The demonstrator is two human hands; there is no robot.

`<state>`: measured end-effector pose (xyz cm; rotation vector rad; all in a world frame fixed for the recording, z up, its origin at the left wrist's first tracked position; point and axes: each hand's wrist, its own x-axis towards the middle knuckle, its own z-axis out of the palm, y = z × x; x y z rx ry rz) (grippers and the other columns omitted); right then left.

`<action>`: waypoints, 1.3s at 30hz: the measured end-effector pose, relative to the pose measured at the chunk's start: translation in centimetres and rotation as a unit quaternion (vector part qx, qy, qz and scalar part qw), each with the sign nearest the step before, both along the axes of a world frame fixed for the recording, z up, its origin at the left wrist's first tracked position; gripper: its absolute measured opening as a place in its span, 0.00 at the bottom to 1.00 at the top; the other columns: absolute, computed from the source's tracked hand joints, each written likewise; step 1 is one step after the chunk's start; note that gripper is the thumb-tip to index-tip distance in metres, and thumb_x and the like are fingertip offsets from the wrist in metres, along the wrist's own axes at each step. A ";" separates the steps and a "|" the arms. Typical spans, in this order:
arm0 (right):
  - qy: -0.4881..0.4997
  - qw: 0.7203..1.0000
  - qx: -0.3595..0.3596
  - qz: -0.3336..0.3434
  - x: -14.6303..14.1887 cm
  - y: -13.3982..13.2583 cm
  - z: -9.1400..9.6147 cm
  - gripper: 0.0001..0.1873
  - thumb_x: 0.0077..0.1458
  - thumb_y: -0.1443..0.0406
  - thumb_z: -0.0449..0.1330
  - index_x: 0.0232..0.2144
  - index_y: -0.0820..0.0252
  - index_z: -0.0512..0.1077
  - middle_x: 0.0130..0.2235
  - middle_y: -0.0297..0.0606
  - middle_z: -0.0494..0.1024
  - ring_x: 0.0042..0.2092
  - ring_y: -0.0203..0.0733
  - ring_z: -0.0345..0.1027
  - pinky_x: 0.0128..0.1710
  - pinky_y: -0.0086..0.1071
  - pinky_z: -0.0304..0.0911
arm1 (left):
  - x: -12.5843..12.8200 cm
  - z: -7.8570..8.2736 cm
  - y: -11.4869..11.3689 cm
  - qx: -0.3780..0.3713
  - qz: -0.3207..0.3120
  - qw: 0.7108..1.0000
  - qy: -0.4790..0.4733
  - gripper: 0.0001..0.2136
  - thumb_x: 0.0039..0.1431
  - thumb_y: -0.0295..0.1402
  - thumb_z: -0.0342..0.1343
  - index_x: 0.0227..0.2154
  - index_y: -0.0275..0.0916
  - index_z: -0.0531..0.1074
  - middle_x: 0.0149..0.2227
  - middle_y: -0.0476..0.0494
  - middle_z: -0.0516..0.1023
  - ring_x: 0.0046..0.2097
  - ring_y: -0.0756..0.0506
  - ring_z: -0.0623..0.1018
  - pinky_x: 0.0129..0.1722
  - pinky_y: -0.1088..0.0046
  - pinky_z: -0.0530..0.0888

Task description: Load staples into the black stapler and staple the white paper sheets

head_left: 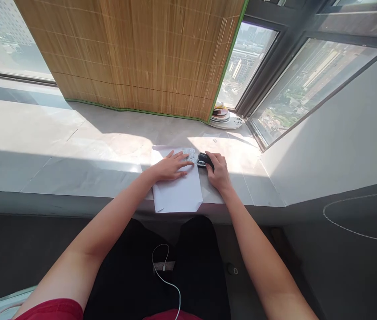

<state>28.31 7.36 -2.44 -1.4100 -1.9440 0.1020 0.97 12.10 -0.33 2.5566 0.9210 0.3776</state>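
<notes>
White paper (177, 195) lies on the window ledge, its near end reaching over the front edge. A small piece with dark writing or print (190, 154) shows at its upper right; the words are too small to read. My left hand (172, 166) rests flat on the paper with its fingers spread. A black stapler (206, 161) is gripped in my right hand (219, 171), its jaws at the right edge of the paper. Whether a staple is in the paper cannot be seen.
A bamboo blind (135, 58) with green edging hangs over the ledge (58, 169). Stacked plates or discs (223, 118) stand in the window corner. A white cable (171, 283) runs across my lap. A beaded cord (342, 223) hangs at the right.
</notes>
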 end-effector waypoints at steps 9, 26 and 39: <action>-0.047 0.999 0.025 -0.001 -0.5 -0.3 0.0 0.30 0.71 0.68 0.49 0.72 0.49 0.64 0.62 0.49 0.75 0.64 0.59 0.67 0.73 0.72 0.45 | 1.4 -1.0 -0.7 -0.018 0.013 0.999 -0.042 0.24 0.64 0.48 0.67 0.62 0.61 0.77 0.75 0.51 0.65 0.79 0.30 0.56 0.77 0.42 0.50; -0.078 0.996 0.036 0.002 0.2 0.0 -0.5 0.35 0.70 0.71 0.49 0.74 0.39 0.63 0.60 0.46 0.73 0.60 0.59 0.68 0.71 0.68 0.53 | 3.2 -3.2 0.0 -0.028 0.011 0.998 -0.054 0.25 0.64 0.50 0.66 0.64 0.59 0.76 0.79 0.51 0.56 0.80 0.24 0.49 0.75 0.30 0.41; -0.130 0.988 0.085 -0.013 0.2 -0.1 -0.6 0.36 0.67 0.76 0.49 0.70 0.43 0.69 0.57 0.45 0.75 0.58 0.53 0.69 0.64 0.58 0.64 | 3.2 -0.4 -1.3 0.024 -0.021 0.998 0.063 0.26 0.75 0.49 0.51 0.73 0.63 0.64 0.82 0.46 0.45 0.80 0.23 0.45 0.72 0.26 0.41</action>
